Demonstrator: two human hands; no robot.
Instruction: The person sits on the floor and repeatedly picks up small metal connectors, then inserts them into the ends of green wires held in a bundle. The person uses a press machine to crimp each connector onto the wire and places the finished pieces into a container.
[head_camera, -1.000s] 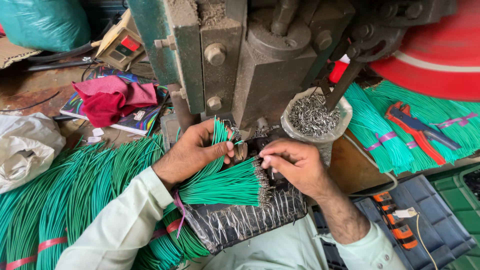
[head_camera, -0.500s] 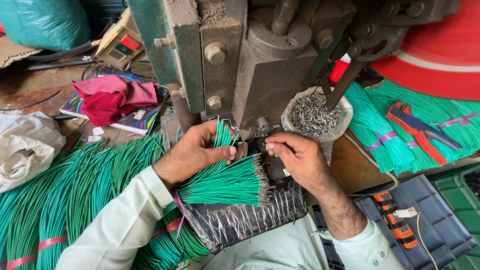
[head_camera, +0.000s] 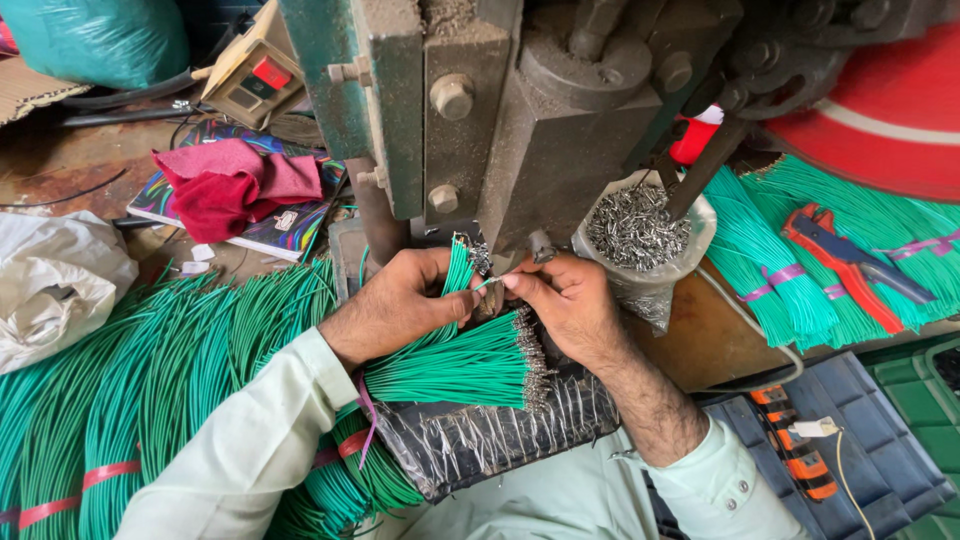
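My left hand (head_camera: 400, 305) grips a bundle of green wires (head_camera: 458, 268) that stands up under the grey press machine (head_camera: 520, 120). My right hand (head_camera: 560, 300) pinches a single green wire (head_camera: 487, 284) at its tip, just below the press head and touching the left thumb. A second bundle of green wires with metal terminals (head_camera: 460, 368) lies flat under both hands on a black foil-wrapped pad (head_camera: 480, 440).
A bag of small metal terminals (head_camera: 637, 228) stands right of the press. More tied green wire bundles (head_camera: 800, 260) and red-handled pliers (head_camera: 850, 265) lie at right. Loose green wires (head_camera: 150, 380) spread at left, near a red cloth (head_camera: 230, 185) and white bag (head_camera: 50, 280).
My right hand has moved up and left, bringing one wire toward the press head. My left hand has kept hold of its upright bundle.
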